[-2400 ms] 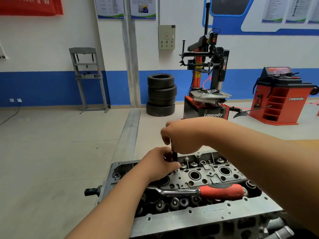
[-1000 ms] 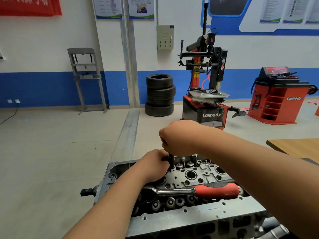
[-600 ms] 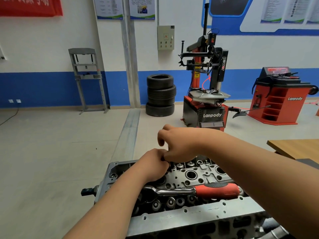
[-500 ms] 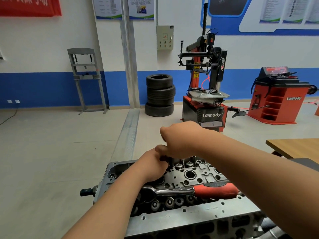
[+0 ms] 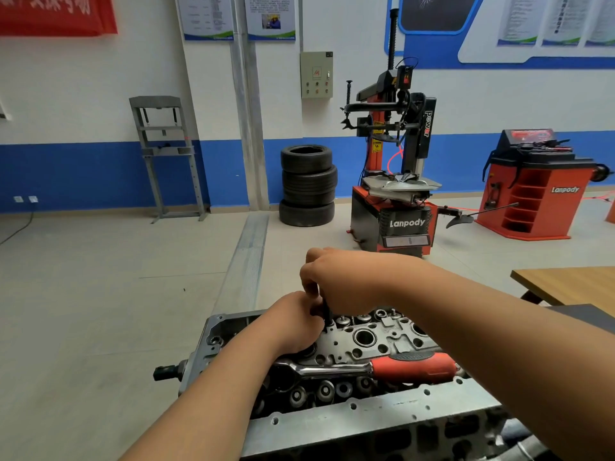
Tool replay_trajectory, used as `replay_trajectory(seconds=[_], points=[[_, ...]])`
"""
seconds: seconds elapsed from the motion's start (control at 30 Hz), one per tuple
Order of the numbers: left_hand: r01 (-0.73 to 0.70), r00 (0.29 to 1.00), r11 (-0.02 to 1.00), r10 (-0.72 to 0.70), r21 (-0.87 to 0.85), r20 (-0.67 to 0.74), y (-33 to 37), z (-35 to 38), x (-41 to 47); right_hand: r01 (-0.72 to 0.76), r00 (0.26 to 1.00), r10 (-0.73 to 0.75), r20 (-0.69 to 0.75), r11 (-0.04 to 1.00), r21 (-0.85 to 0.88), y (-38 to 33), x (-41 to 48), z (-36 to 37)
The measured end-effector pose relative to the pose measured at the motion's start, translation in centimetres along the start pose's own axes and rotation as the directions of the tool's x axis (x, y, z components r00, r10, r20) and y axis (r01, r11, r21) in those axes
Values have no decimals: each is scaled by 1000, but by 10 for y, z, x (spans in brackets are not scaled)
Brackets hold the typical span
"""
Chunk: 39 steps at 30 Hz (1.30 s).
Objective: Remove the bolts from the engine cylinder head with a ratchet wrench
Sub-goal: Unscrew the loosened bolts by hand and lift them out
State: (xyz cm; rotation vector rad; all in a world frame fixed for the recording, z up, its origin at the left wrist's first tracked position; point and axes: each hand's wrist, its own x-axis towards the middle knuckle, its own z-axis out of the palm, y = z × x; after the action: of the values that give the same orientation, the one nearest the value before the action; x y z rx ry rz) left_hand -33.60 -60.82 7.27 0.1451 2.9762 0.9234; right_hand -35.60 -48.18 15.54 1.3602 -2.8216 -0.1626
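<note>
The grey engine cylinder head (image 5: 372, 417) fills the lower middle of the head view. A ratchet wrench (image 5: 379, 369) with a red handle lies flat across its top, untouched. A dark bolt (image 5: 326, 312) stands upright near the head's far edge. My right hand (image 5: 346, 284) is above it with fingers curled round the bolt's upper part. My left hand (image 5: 296, 322) is just below and left, fingers curled at the bolt's base; whether it pinches the bolt is hidden.
A wooden table corner (image 5: 565, 284) is at the right. Beyond, on the floor, stand a tyre changer (image 5: 396, 194), a stack of tyres (image 5: 307, 184), a red wheel balancer (image 5: 532, 188) and a grey press frame (image 5: 166, 154).
My right hand has shifted its fingers on the bolt, opening and closing round it over the last second. My left hand stays at the bolt's base. The wrench has not moved.
</note>
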Motion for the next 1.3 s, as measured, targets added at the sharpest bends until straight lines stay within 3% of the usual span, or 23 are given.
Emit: replay_trajectory(seconds=[0.1, 0.2, 0.27, 0.57, 0.77, 0.97, 1.03, 1.13, 1.2, 1.3], points=[[31, 999, 999, -31, 26, 10, 0, 2, 2, -77, 996, 80, -34, 994, 73, 1, 1, 5], [54, 998, 997, -52, -62, 37, -4, 3, 3, -238, 959, 207, -192, 959, -156, 0, 6, 4], [51, 998, 994, -47, -95, 48, -6, 4, 3, -271, 940, 221, -259, 946, -177, 0, 9, 3], [7, 999, 1000, -7, -14, 47, -5, 4, 2, -48, 994, 50, -94, 999, 26, 4, 2, -3], [-21, 1000, 991, 23, -132, 11, -3, 4, 1, -28, 971, 80, -225, 974, 224, 17, -7, -9], [-33, 999, 991, 36, -130, 18, -4, 4, 2, 1, 917, 173, -360, 900, 436, 32, -21, -12], [-23, 999, 997, 25, -72, 23, -6, 6, 4, -15, 944, 153, -291, 905, 426, 26, -19, -6], [-40, 999, 999, 40, 29, 6, -6, 6, 7, -115, 979, 155, -133, 956, 268, 14, -9, 12], [-48, 999, 999, 48, 12, -4, -6, 6, 6, -109, 965, 155, -210, 970, 217, 10, -5, 14], [-75, 997, 996, 75, 53, -8, -7, 5, 6, -33, 866, 214, -451, 926, 377, 19, -10, -8]])
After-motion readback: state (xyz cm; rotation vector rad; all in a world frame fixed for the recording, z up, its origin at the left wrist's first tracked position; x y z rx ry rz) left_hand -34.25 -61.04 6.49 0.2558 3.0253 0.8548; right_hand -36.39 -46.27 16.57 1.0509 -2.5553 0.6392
